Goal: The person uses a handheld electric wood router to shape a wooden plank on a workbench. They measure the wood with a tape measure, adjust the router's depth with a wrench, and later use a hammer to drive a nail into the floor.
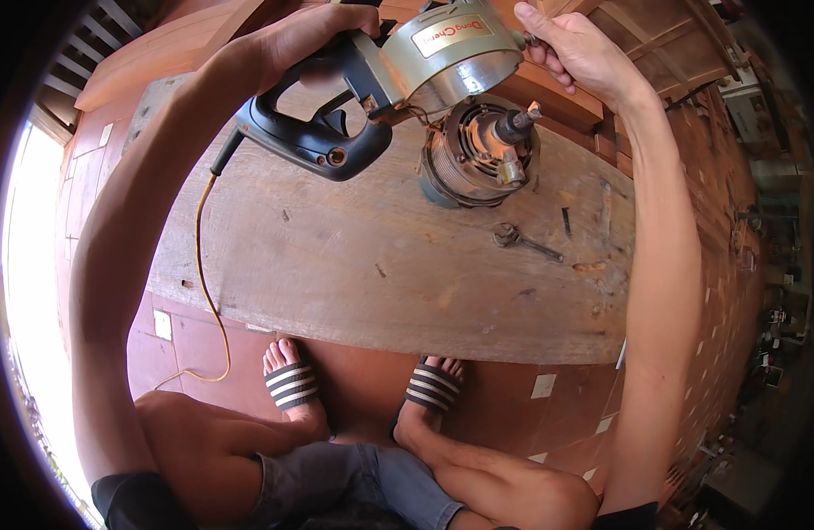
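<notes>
My left hand [332,31] is closed round the upper part of a power tool's handle housing [305,132], a black D-shaped grip with a trigger joined to a silver-grey metal ring casing [451,53]. The casing is tilted, its open round side facing down toward me. At the casing's right side, my right hand [579,57] is closed, thumb extended, with a small dark metal piece partly hidden at its fingers. Just below the casing, a round motor part [478,159] with a shaft pointing up rests on the wooden board.
On the worn wooden board [336,265] lie an adjustable wrench [535,246] and a short dark bolt [566,221]. A yellow power cord [199,256] hangs from the handle over the board's edge to the tiled floor. My sandalled feet are at the near edge. Wooden furniture [672,44] stands behind.
</notes>
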A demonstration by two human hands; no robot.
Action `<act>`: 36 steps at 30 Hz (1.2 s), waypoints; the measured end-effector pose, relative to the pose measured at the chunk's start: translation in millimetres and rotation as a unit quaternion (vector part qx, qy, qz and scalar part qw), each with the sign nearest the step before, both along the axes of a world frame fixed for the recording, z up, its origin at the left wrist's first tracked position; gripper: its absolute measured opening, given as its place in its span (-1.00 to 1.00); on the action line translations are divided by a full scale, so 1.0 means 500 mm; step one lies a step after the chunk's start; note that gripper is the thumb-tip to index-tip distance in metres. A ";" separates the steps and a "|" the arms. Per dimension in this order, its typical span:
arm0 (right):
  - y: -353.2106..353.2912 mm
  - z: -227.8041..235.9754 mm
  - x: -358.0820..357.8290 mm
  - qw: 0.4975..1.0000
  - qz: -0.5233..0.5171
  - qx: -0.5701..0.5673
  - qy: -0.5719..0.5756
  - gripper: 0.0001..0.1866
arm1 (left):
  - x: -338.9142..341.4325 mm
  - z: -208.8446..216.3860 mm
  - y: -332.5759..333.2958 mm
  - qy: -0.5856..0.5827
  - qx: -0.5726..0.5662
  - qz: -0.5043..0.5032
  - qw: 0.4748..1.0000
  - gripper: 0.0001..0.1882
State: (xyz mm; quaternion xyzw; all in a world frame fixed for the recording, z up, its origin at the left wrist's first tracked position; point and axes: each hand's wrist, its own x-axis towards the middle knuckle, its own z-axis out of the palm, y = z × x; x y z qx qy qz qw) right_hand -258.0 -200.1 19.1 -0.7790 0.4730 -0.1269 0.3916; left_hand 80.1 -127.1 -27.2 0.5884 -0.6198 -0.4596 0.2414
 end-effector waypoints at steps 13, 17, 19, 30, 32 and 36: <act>-0.001 -0.014 0.003 1.000 0.003 -0.001 0.012 -0.46 | 0.008 -0.007 -0.002 0.012 -0.012 0.005 1.000 -0.53; -0.001 -0.020 0.004 1.000 0.003 0.001 0.016 -0.47 | 0.008 -0.016 -0.002 0.015 -0.013 0.007 1.000 -0.54; -0.001 -0.020 0.001 1.000 0.001 0.000 0.021 -0.47 | 0.000 -0.014 0.000 0.014 -0.026 0.005 1.000 -0.54; 0.005 -0.023 0.020 0.999 0.015 -0.025 0.020 -0.49 | 0.005 -0.006 -0.005 0.018 -0.010 -0.021 1.000 -0.55; 0.006 -0.024 0.022 0.999 0.021 -0.030 0.021 -0.49 | -0.004 -0.002 0.005 0.024 -0.004 0.013 1.000 -0.58; 0.009 -0.022 0.023 0.998 0.026 -0.041 0.026 -0.50 | -0.024 0.017 0.007 0.031 0.011 0.018 0.999 -0.59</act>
